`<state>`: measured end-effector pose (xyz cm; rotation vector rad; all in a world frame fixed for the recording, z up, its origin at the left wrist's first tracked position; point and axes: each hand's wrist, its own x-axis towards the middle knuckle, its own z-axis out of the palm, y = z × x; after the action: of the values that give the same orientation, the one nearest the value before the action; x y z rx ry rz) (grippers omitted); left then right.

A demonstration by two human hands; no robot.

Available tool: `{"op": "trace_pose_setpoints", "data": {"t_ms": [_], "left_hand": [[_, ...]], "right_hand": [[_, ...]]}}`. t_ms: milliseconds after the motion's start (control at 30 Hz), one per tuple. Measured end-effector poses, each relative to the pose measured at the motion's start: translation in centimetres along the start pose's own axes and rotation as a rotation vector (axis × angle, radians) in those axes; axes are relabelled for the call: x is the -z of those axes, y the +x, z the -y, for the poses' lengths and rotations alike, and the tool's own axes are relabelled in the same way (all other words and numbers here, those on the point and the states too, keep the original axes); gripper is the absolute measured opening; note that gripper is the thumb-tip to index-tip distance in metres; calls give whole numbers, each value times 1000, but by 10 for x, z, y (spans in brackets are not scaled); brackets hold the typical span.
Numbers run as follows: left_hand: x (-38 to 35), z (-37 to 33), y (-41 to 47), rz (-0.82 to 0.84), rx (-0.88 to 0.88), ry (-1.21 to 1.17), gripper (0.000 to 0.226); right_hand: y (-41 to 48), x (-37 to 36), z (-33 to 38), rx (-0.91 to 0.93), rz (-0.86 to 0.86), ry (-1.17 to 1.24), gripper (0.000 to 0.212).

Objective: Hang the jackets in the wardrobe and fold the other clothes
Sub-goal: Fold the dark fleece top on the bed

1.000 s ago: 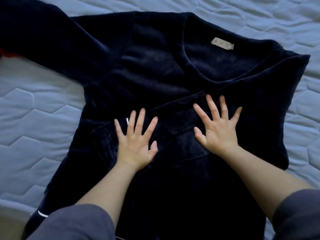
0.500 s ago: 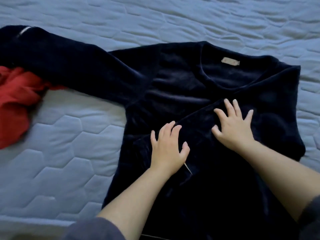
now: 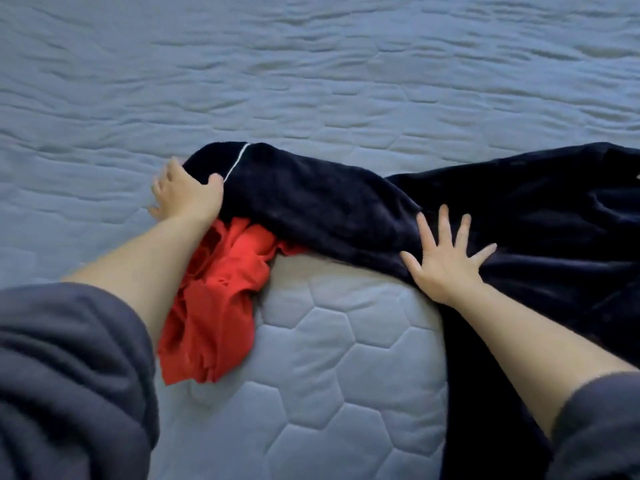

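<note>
Gripping the navy top (image 3: 519, 209) by its sleeve cuff (image 3: 214, 157), the left hand (image 3: 187, 197) likely finds limp, plush fabric, while the right hand (image 3: 445, 261) presses it flat, fingers spread

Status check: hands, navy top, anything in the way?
Left hand grips the sleeve cuff. Right hand flat on the navy top, fingers spread. Red garment lies partly under the sleeve.
</note>
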<state>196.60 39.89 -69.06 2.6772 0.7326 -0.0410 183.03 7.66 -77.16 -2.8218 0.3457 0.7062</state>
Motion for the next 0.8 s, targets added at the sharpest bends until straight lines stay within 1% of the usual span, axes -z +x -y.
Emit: {"op": "trace_pose_setpoints", "data": {"t_ms": [67, 100, 133, 200, 267, 300, 333, 367, 400, 433, 467, 500, 533, 567, 600, 633, 667, 700, 733, 767, 800], "left_hand": [[-4, 10, 20, 117, 151, -91, 71], [-5, 14, 24, 171, 186, -151, 66], [-6, 19, 27, 203, 163, -223, 57], [-3, 28, 32, 208, 41, -360, 37], [10, 38, 32, 183, -48, -476, 30], [22, 43, 33, 160, -72, -510, 26], [35, 50, 34, 139, -88, -529, 24], [49, 58, 34, 126, -105, -507, 29], [60, 66, 32, 147, -121, -457, 33], [70, 74, 30, 209, -133, -386, 28], [74, 79, 26, 327, -122, -323, 19], [77, 81, 23, 490, -80, -281, 17], [76, 78, 20, 658, 12, -243, 28], [74, 73, 19, 780, 109, -232, 37], [66, 68, 21, 810, 165, -243, 45], [57, 62, 23, 775, 179, -254, 48], [48, 54, 25, 678, 164, -266, 47], [41, 46, 26, 562, 107, -284, 39], [38, 37, 26, 495, 27, -309, 26], [40, 27, 25, 473, -55, -372, 13], [47, 18, 27, 458, -134, -477, 21]], "right_hand": [[2, -1, 0, -22, 15, -26, 74], [3, 1, -1, -29, 20, -31, 74], [3, 3, -1, -36, 28, -35, 75], [3, 8, 4, -55, 65, -48, 76], [4, 16, 10, -83, 116, -51, 76], [2, 23, 14, -95, 106, -40, 77], [1, 30, 18, -87, 49, -20, 75], [-2, 37, 22, -59, -50, 3, 72], [-4, 41, 28, -18, -153, 32, 68], [-5, 44, 35, 21, -218, 64, 66], [-5, 44, 43, 53, -215, 89, 64], [-5, 41, 51, 78, -157, 87, 64], [-4, 34, 56, 87, -68, 48, 65], [-1, 25, 59, 87, 8, 1, 66], [4, 18, 60, 84, 51, -30, 68], [8, 15, 59, 78, 72, -34, 70], [12, 15, 57, 71, 86, -23, 72], [14, 17, 56, 69, 98, -7, 73], [13, 20, 56, 73, 102, 16, 74], [10, 26, 56, 82, 80, 62, 74], [6, 33, 58, 93, 14, 141, 72]]}}
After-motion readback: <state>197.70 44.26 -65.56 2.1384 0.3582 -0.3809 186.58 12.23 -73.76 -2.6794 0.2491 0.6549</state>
